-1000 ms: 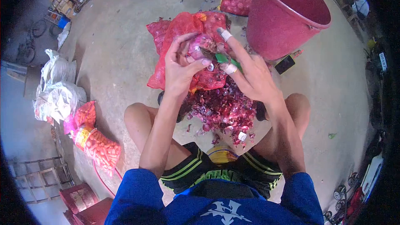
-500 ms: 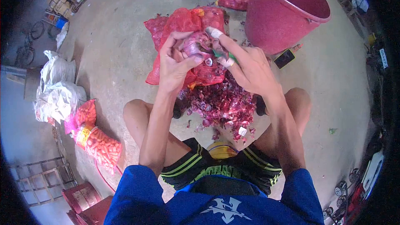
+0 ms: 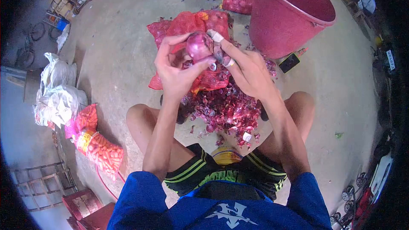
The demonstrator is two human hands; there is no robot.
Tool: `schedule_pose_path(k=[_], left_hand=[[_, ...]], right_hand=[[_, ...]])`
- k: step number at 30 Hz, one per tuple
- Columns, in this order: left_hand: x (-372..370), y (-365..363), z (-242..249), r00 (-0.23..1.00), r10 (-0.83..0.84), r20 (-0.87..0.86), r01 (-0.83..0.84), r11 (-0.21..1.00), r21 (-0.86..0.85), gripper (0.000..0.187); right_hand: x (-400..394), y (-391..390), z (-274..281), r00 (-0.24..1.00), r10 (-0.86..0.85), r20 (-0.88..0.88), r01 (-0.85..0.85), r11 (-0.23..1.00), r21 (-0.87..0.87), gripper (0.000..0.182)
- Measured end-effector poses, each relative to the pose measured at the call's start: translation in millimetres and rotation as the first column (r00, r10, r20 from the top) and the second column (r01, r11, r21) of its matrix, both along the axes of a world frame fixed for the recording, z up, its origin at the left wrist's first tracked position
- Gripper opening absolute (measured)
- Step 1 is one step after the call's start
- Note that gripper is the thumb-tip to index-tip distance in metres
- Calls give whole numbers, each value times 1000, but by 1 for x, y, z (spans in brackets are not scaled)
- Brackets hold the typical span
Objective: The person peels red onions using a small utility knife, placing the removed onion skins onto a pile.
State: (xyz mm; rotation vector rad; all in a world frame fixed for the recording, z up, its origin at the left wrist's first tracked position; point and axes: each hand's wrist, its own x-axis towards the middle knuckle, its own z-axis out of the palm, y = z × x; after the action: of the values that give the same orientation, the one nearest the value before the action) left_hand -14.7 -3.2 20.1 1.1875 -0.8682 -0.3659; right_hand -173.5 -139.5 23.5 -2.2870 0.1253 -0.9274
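A shiny purple-red onion (image 3: 198, 47) sits between the thumb and fingers of my left hand (image 3: 174, 70). My right hand (image 3: 251, 70), with white tape on its thumb and a finger, pinches dark, loose onion skin (image 3: 218, 53) at the onion's right side. Whether it also holds a tool cannot be made out. Below both hands lie red mesh sacks (image 3: 183, 25) of onions. A heap of purple onion peelings (image 3: 226, 110) covers the floor between my legs.
A large red tub (image 3: 277, 25) stands at the upper right, with a phone (image 3: 289, 63) on the floor beside it. Another onion sack (image 3: 238, 1) lies left of the tub. White sacks (image 3: 61, 102) and a bag of carrots (image 3: 102, 149) are at the left.
The onion now shows a smooth, bright surface where ragged skin was visible before. My right hand has shifted slightly, and the green item seen in it earlier no longer shows.
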Motion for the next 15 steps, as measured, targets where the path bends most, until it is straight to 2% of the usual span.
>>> schedule_pose_path(k=[2,3,5,6,7,8,9,11,13,14,15], left_hand=[[-8,-2,-3,959,200,201,-182,978,-104,66],[-8,-3,-2,959,202,200,-183,977,-107,66],[-9,-1,0,999,2,-48,-8,991,-135,62],[-3,2,-1,999,4,-48,-10,991,-135,62],[7,8,-3,931,-187,-313,159,981,-112,61],[13,12,-4,761,-341,-552,322,937,-136,60],[10,13,-3,763,-340,-550,320,938,-137,60],[-1,12,-2,902,-371,-223,357,929,-99,58],[-7,8,1,916,-333,-222,321,943,-93,61],[-7,8,4,899,-319,-299,304,948,-97,61],[-6,9,8,878,-302,-372,286,953,-99,62]], right_hand=[[0,1,2,1000,-17,2,17,1000,-12,62],[0,1,4,998,-33,-53,32,999,-11,60],[1,2,5,993,-43,-107,42,999,-9,58],[1,1,2,996,-39,-79,39,999,-9,55],[0,-1,0,998,-35,-50,34,999,-10,53],[1,-5,-4,998,-31,-49,31,999,-11,53],[1,-11,-5,996,-38,-76,37,999,-11,50],[1,-19,-8,993,-58,-100,57,998,-15,48],[-1,-21,-4,999,-20,-31,25,988,151,51],[-4,-20,1,998,-14,-59,28,967,252,50],[-3,-21,-3,998,-5,-58,19,968,251,50]])
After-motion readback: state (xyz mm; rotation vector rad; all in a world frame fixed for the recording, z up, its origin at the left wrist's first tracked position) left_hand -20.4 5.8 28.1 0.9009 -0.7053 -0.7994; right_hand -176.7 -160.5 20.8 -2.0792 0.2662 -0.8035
